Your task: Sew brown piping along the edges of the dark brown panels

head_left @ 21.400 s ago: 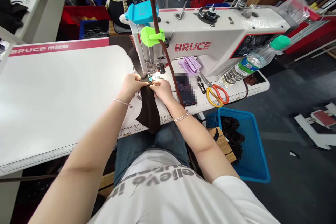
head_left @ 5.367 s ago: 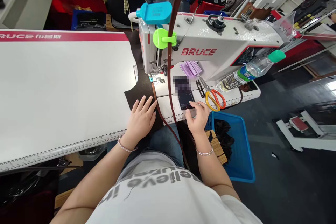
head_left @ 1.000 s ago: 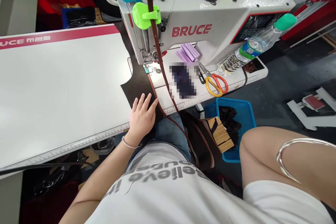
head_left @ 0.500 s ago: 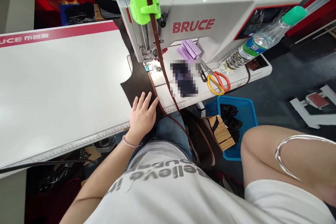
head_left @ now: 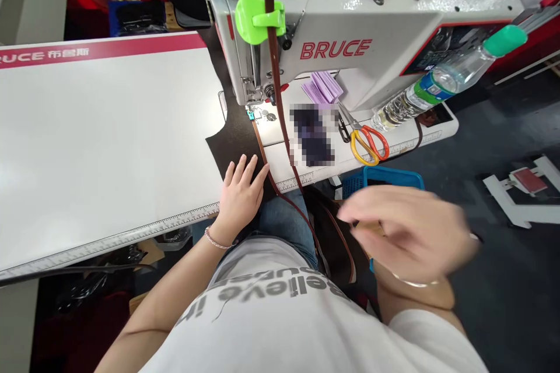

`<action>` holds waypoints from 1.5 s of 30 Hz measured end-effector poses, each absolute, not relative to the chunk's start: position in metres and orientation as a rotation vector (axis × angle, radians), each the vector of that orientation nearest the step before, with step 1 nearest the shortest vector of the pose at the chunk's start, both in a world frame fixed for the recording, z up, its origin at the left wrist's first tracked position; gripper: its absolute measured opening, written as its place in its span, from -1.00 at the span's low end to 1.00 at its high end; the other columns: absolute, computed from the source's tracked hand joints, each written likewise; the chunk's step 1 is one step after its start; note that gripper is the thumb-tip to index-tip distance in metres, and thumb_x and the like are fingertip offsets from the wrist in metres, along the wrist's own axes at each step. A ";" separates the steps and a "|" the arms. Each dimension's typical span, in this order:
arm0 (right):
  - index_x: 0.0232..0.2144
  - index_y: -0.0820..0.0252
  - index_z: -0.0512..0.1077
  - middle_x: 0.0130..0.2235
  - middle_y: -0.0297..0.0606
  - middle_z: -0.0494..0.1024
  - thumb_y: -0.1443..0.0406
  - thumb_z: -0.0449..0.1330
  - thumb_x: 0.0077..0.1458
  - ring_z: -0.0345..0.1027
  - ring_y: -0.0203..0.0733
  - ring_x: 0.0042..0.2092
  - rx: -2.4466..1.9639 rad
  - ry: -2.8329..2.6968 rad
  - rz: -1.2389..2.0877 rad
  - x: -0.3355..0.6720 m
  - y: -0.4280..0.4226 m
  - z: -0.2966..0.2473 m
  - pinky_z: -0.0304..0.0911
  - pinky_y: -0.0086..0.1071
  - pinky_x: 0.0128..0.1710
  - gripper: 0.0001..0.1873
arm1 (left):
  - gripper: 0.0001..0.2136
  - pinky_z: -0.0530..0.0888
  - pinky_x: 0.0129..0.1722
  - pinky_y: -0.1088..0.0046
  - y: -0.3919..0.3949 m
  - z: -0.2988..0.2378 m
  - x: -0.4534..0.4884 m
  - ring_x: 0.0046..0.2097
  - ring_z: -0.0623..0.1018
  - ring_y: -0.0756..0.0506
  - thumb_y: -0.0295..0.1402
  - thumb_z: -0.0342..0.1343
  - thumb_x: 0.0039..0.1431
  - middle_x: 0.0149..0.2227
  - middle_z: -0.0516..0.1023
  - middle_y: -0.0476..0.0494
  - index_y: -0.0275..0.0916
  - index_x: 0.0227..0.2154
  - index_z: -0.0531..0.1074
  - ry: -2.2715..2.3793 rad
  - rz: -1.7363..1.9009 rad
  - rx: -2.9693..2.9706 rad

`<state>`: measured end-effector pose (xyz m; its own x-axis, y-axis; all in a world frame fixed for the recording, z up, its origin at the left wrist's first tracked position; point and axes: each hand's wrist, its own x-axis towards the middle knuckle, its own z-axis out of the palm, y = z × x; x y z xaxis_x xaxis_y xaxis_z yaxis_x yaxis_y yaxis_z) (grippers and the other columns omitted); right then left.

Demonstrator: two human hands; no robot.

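My left hand (head_left: 241, 195) lies flat with spread fingers on dark brown material (head_left: 236, 143), beside its edge. A thin brown binding strip (head_left: 260, 143) runs along that edge to the presser foot (head_left: 251, 115) of a white sewing machine (head_left: 336, 17). More of this strip hangs from above, passing a green clip (head_left: 258, 18). In mid-air at the right, my right hand (head_left: 406, 230) is blurred, its fingers bent and the thumb apart from them. Nothing shows between them. It partly covers a blue basket (head_left: 394, 176) below the table edge.
Orange-and-yellow-handled scissors (head_left: 370, 143), purple papers (head_left: 324, 87), a pixelated dark item (head_left: 312, 137) and a tilted water bottle (head_left: 437, 90) are on the machine bed. A white table (head_left: 109, 145) extends left. Brown strip-edged pieces (head_left: 336, 239) hang beside my legs.
My right hand has swung into view from the lower right, over the basket. My left hand stays flat on the brown material. The view has shifted slightly.
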<state>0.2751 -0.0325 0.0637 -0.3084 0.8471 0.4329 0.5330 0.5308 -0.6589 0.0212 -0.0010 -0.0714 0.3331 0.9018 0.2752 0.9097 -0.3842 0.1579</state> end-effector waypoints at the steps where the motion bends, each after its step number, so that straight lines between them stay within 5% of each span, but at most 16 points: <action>1: -0.33 0.00 0.55 -0.38 -0.35 0.61 0.17 0.21 0.18 0.50 -0.26 -0.36 -1.146 -2.051 0.629 0.266 -0.026 0.047 0.42 -0.40 -0.31 -0.87 | -0.58 0.16 0.28 -0.08 -0.001 -0.071 0.022 0.34 0.17 -0.38 -0.43 -0.10 0.31 0.27 0.28 -0.35 -0.24 0.20 0.32 -1.730 -0.488 -2.547; 10: -0.08 0.28 0.47 -0.07 0.01 0.57 0.27 0.19 0.15 0.46 0.07 -0.02 -1.605 -1.829 0.958 0.213 -0.027 -0.111 0.35 -0.12 0.01 -0.71 | -0.54 0.16 0.29 -0.07 -0.007 -0.069 0.029 0.36 0.12 -0.39 -0.55 -0.17 0.28 0.29 0.25 -0.37 -0.32 0.23 0.27 -1.741 -0.418 -2.566; 15: -0.33 0.21 0.51 -0.29 -0.19 0.62 0.22 0.22 0.14 0.51 -0.07 -0.23 -1.408 -1.792 1.244 0.211 -0.015 -0.107 0.37 -0.29 -0.19 -0.84 | -0.56 0.17 0.29 -0.05 -0.010 -0.068 0.029 0.34 0.16 -0.38 -0.49 -0.13 0.30 0.29 0.25 -0.32 -0.30 0.22 0.28 -1.750 -0.418 -2.553; 22: -0.44 0.20 0.42 -0.56 -0.35 0.44 0.15 0.08 0.26 0.34 -0.28 -0.52 -1.245 -1.487 1.432 0.204 -0.020 -0.104 0.25 -0.43 -0.46 -0.69 | -0.56 0.18 0.29 -0.03 -0.009 -0.069 0.029 0.33 0.19 -0.37 -0.31 -0.05 0.32 0.30 0.25 -0.30 -0.28 0.22 0.28 -1.733 -0.436 -2.551; 45: -0.46 0.18 0.39 -0.61 -0.39 0.36 0.12 0.08 0.25 0.26 -0.31 -0.56 -1.206 -1.378 1.518 0.196 -0.023 -0.098 0.20 -0.43 -0.51 -0.68 | -0.59 0.18 0.29 0.01 -0.009 -0.068 0.027 0.32 0.22 -0.32 -0.35 -0.09 0.34 0.29 0.27 -0.25 -0.36 0.19 0.31 -1.743 -0.420 -2.537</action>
<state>0.1962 -0.0225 -0.0984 -0.2799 0.9470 -0.1574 0.0651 -0.1449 -0.9873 0.0275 -0.0086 -0.0677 0.3341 0.9114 0.2402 0.9208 -0.3700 0.1232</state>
